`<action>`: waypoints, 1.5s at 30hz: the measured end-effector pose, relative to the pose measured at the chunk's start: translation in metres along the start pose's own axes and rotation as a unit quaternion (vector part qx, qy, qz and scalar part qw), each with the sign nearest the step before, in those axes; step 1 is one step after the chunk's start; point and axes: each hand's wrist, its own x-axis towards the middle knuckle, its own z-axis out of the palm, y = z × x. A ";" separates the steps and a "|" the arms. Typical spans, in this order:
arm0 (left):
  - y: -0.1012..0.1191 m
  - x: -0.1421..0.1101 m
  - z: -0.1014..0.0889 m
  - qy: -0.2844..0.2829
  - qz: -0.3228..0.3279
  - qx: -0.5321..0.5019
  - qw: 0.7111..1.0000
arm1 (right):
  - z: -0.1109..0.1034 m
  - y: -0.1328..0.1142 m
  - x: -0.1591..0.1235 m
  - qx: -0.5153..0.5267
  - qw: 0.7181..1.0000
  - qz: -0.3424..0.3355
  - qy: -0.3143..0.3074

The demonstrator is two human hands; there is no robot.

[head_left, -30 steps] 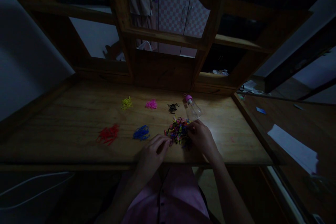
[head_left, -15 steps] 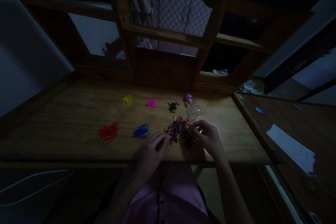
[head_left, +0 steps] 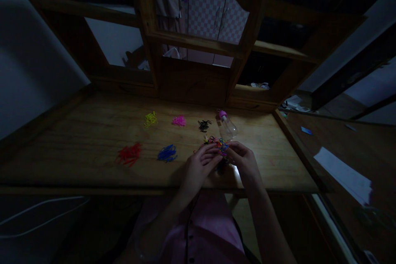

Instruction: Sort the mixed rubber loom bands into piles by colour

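Observation:
On a wooden desk (head_left: 93, 132) lies a mixed heap of small coloured rubber bands (head_left: 216, 143). My left hand (head_left: 199, 169) lies over the heap's near side, fingers reaching into it. My right hand (head_left: 243, 161) is at the heap's right edge, its fingertips pinched among the bands. Whether either hand holds a band is too dim to tell. Sorted little piles lie to the left: red (head_left: 129, 154), blue (head_left: 167, 153), yellow (head_left: 150, 119), pink (head_left: 178, 121) and black (head_left: 203, 125).
A small clear bottle with a pink cap (head_left: 227, 126) lies just behind the heap. A wooden hutch with shelves (head_left: 198, 45) rises at the desk's back. White paper sheets (head_left: 343, 173) lie on a surface to the right. The room is dim.
My left hand has moved right onto the mixed heap, covering its near side. My right hand shifted slightly left toward it. The sorted piles have stayed put.

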 end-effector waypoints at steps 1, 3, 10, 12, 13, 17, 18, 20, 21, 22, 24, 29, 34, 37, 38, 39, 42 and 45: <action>0.000 0.001 0.002 0.006 0.009 0.004 1.000 | 0.001 0.001 -0.001 0.009 1.000 0.002 0.001; 0.002 0.001 0.005 0.019 0.030 0.019 0.999 | 0.004 0.001 -0.003 0.024 1.000 0.003 0.006; 0.007 -0.012 -0.004 0.037 0.062 0.094 0.993 | 0.002 0.000 -0.006 0.023 0.998 -0.022 0.062; 0.007 -0.017 -0.017 0.051 0.070 0.147 0.985 | 0.000 0.000 -0.005 0.020 0.997 -0.023 0.074; 0.008 -0.019 -0.026 0.066 0.075 0.174 0.980 | -0.001 -0.001 -0.006 0.019 0.997 -0.020 0.076; 0.022 -0.005 -0.082 0.157 0.075 0.251 0.952 | -0.002 -0.001 -0.007 -0.001 0.998 -0.025 0.058; 0.028 0.004 -0.101 0.171 0.067 0.279 0.943 | -0.002 -0.002 -0.007 -0.016 0.998 -0.038 0.051; 0.042 0.025 -0.142 0.212 0.093 0.346 0.909 | 0.000 -0.002 -0.006 -0.054 0.995 -0.072 0.040; 0.048 0.037 -0.161 0.238 0.111 0.379 0.887 | 0.002 -0.003 -0.005 -0.074 0.993 -0.087 0.035; 0.054 0.050 -0.180 0.244 0.119 0.408 0.872 | 0.005 -0.004 -0.004 -0.094 0.990 -0.097 0.028; 0.061 0.072 -0.210 0.215 0.093 0.449 0.862 | 0.014 -0.005 -0.001 -0.136 0.985 -0.111 0.011; 0.062 0.099 -0.237 0.176 0.072 0.466 0.864 | 0.060 -0.001 0.007 -0.246 0.951 -0.184 -0.036; 0.060 0.072 -0.231 0.201 0.096 0.477 0.850 | 0.107 0.020 0.013 -0.341 0.909 -0.219 -0.094; 0.057 0.037 -0.222 0.238 0.115 0.479 0.837 | 0.121 0.033 0.015 -0.394 0.883 -0.226 -0.118; 0.055 0.025 -0.219 0.251 0.114 0.479 0.833 | 0.124 0.036 0.015 -0.406 0.875 -0.234 -0.122; 0.053 0.013 -0.214 0.268 0.106 0.478 0.830 | 0.125 0.038 0.015 -0.414 0.868 -0.242 -0.126; 0.047 -0.018 -0.199 0.292 0.076 0.477 0.826 | 0.127 0.043 0.015 -0.419 0.857 -0.262 -0.144; 0.044 -0.036 -0.183 0.295 0.082 0.470 0.828 | 0.126 0.044 0.013 -0.401 0.863 -0.263 -0.160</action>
